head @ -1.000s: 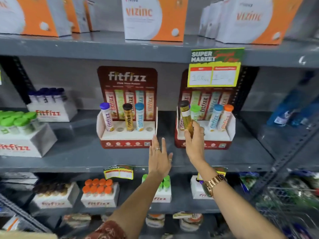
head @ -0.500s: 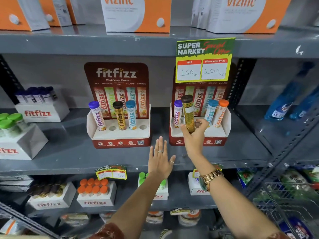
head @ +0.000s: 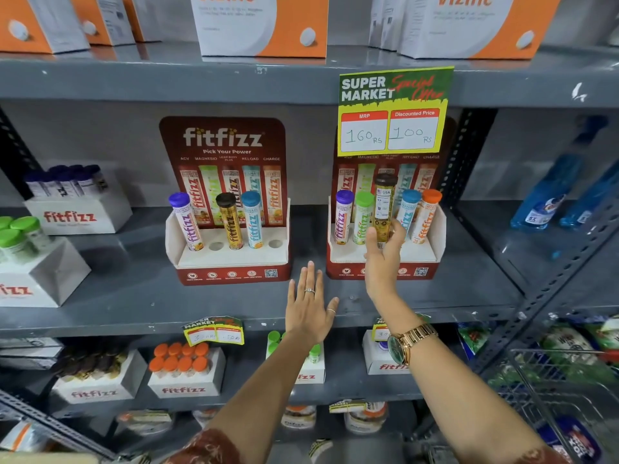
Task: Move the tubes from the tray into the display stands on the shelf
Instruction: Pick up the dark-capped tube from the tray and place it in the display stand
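Observation:
My right hand (head: 385, 259) grips a gold tube with a dark brown cap (head: 384, 209) upright over the middle of the right display stand (head: 435, 259). That stand also holds purple-, green-, blue- and orange-capped tubes. The left display stand (head: 231, 259) holds a purple-capped tube (head: 186, 222), a gold tube (head: 230, 226) and a blue-capped tube (head: 253, 219), with two bare holes. My left hand (head: 310, 306) lies flat and open on the grey shelf (head: 134, 296) between the two stands. White trays of tubes (head: 186, 370) sit on the shelf below.
White fitfizz boxes with green- and purple-capped tubes (head: 20, 236) stand at the shelf's left. A price sign (head: 392, 112) hangs over the right stand. Orange boxes (head: 261, 25) line the top shelf. Blue bottles (head: 549, 195) and a wire basket (head: 562, 390) are at the right.
My right hand has carried the gold tube from the stand's left end to its middle, between the green and blue tubes. The left hand has stayed flat on the shelf.

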Demonstrator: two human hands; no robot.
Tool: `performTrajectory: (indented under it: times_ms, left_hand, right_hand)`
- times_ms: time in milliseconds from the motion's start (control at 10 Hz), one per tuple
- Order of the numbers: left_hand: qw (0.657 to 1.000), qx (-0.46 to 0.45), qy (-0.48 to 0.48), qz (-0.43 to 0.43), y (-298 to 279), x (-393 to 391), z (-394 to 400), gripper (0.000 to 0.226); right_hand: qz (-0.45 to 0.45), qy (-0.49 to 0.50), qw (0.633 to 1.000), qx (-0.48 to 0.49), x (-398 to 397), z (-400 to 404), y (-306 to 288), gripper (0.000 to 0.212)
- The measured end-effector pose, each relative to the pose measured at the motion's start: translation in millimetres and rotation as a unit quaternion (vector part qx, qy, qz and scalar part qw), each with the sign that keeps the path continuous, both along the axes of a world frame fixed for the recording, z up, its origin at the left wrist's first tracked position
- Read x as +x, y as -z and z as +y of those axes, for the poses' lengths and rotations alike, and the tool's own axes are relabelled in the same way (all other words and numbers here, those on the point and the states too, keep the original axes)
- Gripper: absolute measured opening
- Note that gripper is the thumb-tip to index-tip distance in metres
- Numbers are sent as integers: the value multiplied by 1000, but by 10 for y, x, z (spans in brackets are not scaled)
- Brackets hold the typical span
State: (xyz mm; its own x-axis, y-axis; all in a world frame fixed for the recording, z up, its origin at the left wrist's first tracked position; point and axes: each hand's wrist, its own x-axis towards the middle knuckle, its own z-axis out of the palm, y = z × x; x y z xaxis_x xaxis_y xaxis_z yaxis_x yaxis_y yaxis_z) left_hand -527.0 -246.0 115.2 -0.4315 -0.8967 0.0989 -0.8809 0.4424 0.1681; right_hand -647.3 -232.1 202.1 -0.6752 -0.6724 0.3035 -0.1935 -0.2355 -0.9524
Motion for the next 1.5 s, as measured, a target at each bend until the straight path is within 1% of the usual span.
performTrajectory:
  times_ms: [100, 200, 300, 400, 500, 600, 700, 800, 900, 1000, 1200, 1400, 1500]
  left_hand:
    - [1000, -1, 0, -4, -2, -2, 0, 67]
    - [1000, 2, -3, -10, -15, -6, 0, 67]
    - [1000, 4, -4, -14, -26, -6, 7, 67]
    - [1000, 2, -1, -19, -39, -1, 15, 66]
    - [1000, 3, -1, -21, -46, -1, 17, 66]
    - [1000, 2, -3, -22, -49, -5, 15, 66]
    - [1000, 2, -4, -23, -44, -6, 12, 67]
    - [1000, 0, -4, -23, -30, -4, 9, 67]
    - [1000, -1, -3, -21, -20, -4, 7, 67]
    - [1000, -1, -3, -17, -3, -10, -2, 67]
    - [1000, -2, -4, -16, 25, -7, -19, 68]
    - [1000, -2, -6, -11, 26, -16, -24, 67]
    - [1000, -2, -6, -13, 23, -19, -20, 67]
  right_hand:
    - [10, 7, 1000, -3, -15, 13, -8, 41]
    - [16, 15, 1000, 17, -72, 13, 3, 33]
    - [-3, 10, 999, 38, -103, 0, 2, 34]
    - [-62, 0, 998, 34, -118, -6, -20, 35]
    - [-91, -18, 995, 19, -146, -1, -27, 33]
    - [-72, -21, 997, 32, -191, 4, -18, 33]
    - [-39, 8, 998, 56, -227, -20, 9, 31]
    - [21, 50, 995, 79, -307, -81, 60, 29]
    - [57, 65, 992, 92, -364, -121, 79, 30]
    - [70, 77, 990, 100, -389, -177, 59, 31]
    - [92, 110, 982, 122, -430, -283, 56, 19]
    - [157, 121, 968, 154, -483, -345, 71, 20]
    - [167, 129, 964, 162, -486, -373, 60, 22]
